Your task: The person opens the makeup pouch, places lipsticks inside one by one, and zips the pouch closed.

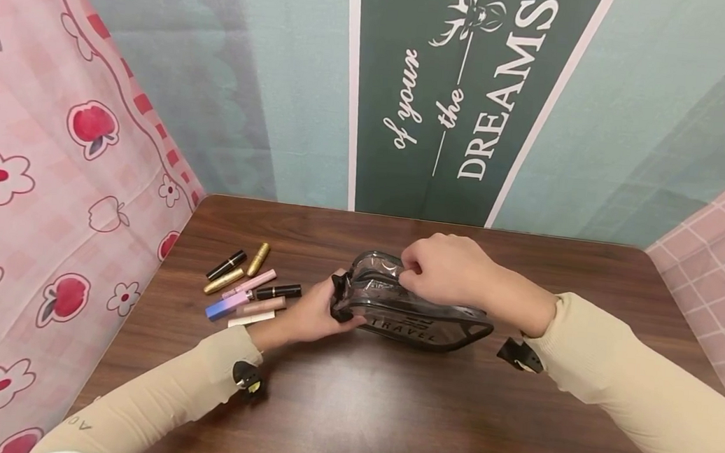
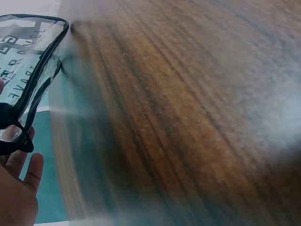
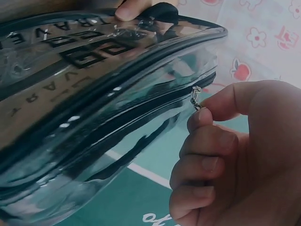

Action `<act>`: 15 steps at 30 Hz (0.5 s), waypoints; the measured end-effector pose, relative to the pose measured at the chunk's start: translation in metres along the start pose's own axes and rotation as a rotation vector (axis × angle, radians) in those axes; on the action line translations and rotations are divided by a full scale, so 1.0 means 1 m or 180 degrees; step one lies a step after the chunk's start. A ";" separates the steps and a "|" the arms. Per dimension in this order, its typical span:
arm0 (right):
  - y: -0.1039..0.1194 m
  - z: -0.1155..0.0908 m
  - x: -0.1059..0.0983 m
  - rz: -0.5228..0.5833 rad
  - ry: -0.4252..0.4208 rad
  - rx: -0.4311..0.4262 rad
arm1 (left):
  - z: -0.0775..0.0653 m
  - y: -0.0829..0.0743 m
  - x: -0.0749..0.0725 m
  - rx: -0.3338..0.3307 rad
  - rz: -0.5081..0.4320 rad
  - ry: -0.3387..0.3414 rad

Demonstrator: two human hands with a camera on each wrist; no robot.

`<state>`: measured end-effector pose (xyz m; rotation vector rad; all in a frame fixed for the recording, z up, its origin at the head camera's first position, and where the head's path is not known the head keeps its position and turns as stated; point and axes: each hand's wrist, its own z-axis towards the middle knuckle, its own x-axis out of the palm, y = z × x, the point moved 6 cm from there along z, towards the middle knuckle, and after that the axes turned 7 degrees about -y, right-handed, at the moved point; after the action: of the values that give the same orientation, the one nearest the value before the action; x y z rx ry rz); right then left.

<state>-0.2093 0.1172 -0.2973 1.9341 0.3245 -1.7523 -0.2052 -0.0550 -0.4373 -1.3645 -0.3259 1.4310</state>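
Note:
A clear plastic toiletry bag (image 1: 420, 330) with black trim and TRAVEL lettering stands over the middle of the table. My left hand (image 1: 307, 315) grips its left end near a black strap loop, thumb on the lettered side. Along the top runs a black zipper (image 3: 141, 104). In the right wrist view, my right hand (image 3: 225, 155) pinches the small metal zipper pull (image 3: 195, 96) between thumb and index finger, with the other fingers curled. That pull sits near the end of the zipper where my left hand grips the bag.
Left of the bag lies a loose group of cosmetic tubes: black tubes (image 1: 226, 265), gold tubes (image 1: 259, 258), a pink tube (image 1: 258, 280), a blue-purple tube (image 1: 228, 305) and a white tube (image 1: 251, 319). The brown wooden table (image 1: 350, 408) meets printed cloths behind and at the sides.

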 end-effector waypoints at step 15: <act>-0.015 -0.005 0.014 0.0318 -0.0052 -0.0033 | -0.007 0.001 0.000 0.0005 -0.0290 -0.0156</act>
<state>-0.2098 0.1300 -0.3141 1.8944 0.2269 -1.6979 -0.1998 -0.0581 -0.4405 -1.2985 -0.4136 1.3904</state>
